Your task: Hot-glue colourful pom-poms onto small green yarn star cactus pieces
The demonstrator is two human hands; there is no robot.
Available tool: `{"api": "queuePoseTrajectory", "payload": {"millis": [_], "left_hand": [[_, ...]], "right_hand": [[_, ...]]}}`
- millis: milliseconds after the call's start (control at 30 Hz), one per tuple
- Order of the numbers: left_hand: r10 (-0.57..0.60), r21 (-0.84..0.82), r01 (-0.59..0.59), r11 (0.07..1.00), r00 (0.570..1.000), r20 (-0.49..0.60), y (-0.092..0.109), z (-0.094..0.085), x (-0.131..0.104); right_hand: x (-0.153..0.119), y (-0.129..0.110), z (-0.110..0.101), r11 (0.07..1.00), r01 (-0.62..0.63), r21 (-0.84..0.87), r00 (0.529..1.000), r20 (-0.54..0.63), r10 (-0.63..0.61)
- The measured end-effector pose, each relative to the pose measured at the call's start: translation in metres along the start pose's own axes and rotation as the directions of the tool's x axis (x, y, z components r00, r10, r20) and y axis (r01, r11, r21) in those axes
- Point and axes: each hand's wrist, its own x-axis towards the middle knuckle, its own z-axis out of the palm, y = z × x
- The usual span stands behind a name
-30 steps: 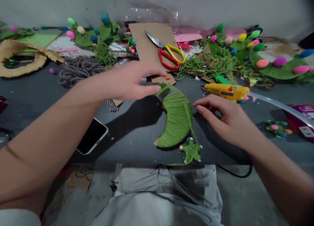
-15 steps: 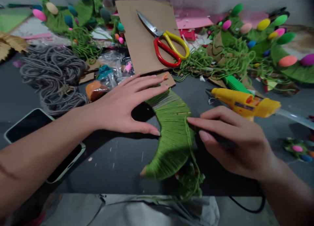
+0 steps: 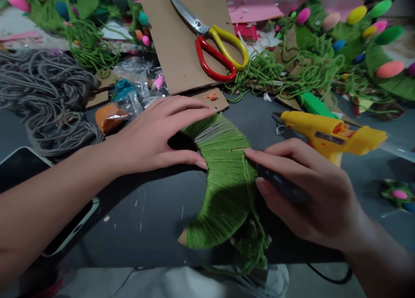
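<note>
A crescent (image 3: 223,181) wound with green yarn lies on the dark table, with bare cardboard at its lower tip and a band of grey strands near the top. My left hand (image 3: 155,134) rests over its upper end, fingers stretched out and thumb apart at the inner curve. At the outer edge, my right hand (image 3: 311,190) touches the crescent with its index fingertip, thumb held away and nothing visible between them. A loose green yarn strand (image 3: 249,190) runs from beside that fingertip down to a tangled green bundle (image 3: 249,246).
A yellow glue gun (image 3: 330,131) lies beyond my right hand. Scissors (image 3: 214,47) with red and yellow handles sit on cardboard (image 3: 175,69). Grey cord (image 3: 48,95) and a phone (image 3: 74,229) are at left. Green yarn (image 3: 308,69) is heaped behind.
The view has shifted a little, so the scissors and cord appear higher and further left. Both hands keep nearly the same places on the crescent.
</note>
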Motion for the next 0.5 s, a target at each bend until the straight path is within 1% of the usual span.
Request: {"api": "queuePoseTrajectory", "payload": {"millis": [267, 367, 500], "left_hand": [[0.002, -0.030, -0.003, 1.000, 1.000, -0.026, -0.0045, -0.0021, -0.0012], [-0.018, -0.024, 0.018, 1.000, 1.000, -0.021, -0.0054, -0.0025, -0.0020], [-0.010, -0.011, 0.009, 1.000, 1.000, -0.016, -0.0067, -0.0016, -0.0019]], "right_hand": [[0.0027, -0.0014, 0.0029, 0.999, -0.024, -0.025, 1.000, 0.019, 0.024], [0.0022, -0.0007, 0.0028, 0.999, -0.022, -0.037, 0.999, 0.029, 0.023], [0.0017, -0.0003, 0.0020, 0.999, -0.023, -0.041, 1.000, 0.018, 0.024]]}}
